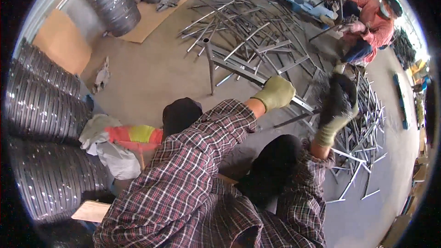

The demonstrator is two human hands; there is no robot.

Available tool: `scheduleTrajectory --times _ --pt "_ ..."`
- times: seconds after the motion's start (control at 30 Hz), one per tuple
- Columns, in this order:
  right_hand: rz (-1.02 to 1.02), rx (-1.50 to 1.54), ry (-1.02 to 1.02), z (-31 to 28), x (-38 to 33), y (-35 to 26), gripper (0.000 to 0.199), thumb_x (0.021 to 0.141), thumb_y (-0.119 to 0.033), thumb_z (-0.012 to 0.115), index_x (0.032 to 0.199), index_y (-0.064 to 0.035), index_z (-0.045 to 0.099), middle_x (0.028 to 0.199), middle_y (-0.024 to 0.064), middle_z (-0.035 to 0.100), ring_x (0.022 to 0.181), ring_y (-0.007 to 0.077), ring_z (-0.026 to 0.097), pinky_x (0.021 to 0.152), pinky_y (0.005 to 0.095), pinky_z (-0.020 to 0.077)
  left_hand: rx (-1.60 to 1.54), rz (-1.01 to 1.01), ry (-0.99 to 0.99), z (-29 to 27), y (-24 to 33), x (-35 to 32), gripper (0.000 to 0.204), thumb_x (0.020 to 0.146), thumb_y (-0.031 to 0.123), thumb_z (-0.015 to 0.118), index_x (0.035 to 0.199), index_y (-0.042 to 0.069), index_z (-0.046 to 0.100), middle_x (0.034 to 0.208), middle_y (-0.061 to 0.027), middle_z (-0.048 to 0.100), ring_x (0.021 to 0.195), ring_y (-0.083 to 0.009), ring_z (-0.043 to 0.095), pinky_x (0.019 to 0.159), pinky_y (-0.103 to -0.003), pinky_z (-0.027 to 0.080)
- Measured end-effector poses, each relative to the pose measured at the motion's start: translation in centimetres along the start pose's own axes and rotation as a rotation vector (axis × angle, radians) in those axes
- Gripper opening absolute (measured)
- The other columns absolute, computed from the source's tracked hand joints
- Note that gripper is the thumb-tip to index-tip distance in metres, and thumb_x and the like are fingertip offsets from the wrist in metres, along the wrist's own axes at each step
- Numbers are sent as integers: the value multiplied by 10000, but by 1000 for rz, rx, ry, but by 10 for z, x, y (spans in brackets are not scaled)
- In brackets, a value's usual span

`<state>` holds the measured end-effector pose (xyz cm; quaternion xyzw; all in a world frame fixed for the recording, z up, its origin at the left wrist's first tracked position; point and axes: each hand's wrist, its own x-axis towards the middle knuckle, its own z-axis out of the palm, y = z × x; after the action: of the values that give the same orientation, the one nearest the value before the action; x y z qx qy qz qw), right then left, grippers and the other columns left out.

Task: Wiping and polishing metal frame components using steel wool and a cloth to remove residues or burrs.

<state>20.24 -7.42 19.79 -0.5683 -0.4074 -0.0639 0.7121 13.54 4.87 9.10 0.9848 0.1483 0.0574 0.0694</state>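
1. While both plaid-sleeved forearms reach out from the lower edge, the nearest things are the person's dark-trousered knees (271, 165) and a bundle of white and orange-yellow cloth (120, 141) lying just to the left.
2. Closed around the long grey metal frame piece (239, 68), the left hand (275, 92) wears a yellow-green work glove and grips the bar near its lower end; the bar runs up and left to a tubular leg standing on the concrete floor (147, 78).
3. Gloved in black and green, the right hand (337, 105) is blurred, so I cannot tell whether it clasps anything; a thin dark rod (294, 118) shows just beside it.
4. Just beyond the right hand lies a heap of cut metal strips (363, 133); a wider scatter of angle bars (248, 32) spreads farther off.
5. Stacked wire coils (41, 110) line the left side, with more coils (112, 2) at the far wall.
6. A co-worker in an orange top (374, 22) crouches at the far right.
7. Judged risks: the frame could twist out of a one-handed grip because its far leg merely rests on the floor; sharp strip ends close by could snag a glove or sleeve.
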Motion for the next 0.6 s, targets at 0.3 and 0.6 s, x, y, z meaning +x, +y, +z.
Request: scheduleTrajectory --times 0.3,0.6 --pt "-70 -188 -954 226 -62 63 657 766 -168 737 1354 -65 463 1153 183 615 1036 342 612 847 407 488 -678 581 549 168 -37 80 407 947 343 525 1264 92 572 1316 -174 533 1229 -331 493 1023 -440 391" --pt "181 390 -1225 253 -48 51 490 815 -30 663 1288 4 541 1048 93 694 913 133 645 789 283 538 -528 2160 -100 136 -1 62 343 932 362 572 1148 97 581 1171 -127 526 1070 -301 493 934 -439 410"
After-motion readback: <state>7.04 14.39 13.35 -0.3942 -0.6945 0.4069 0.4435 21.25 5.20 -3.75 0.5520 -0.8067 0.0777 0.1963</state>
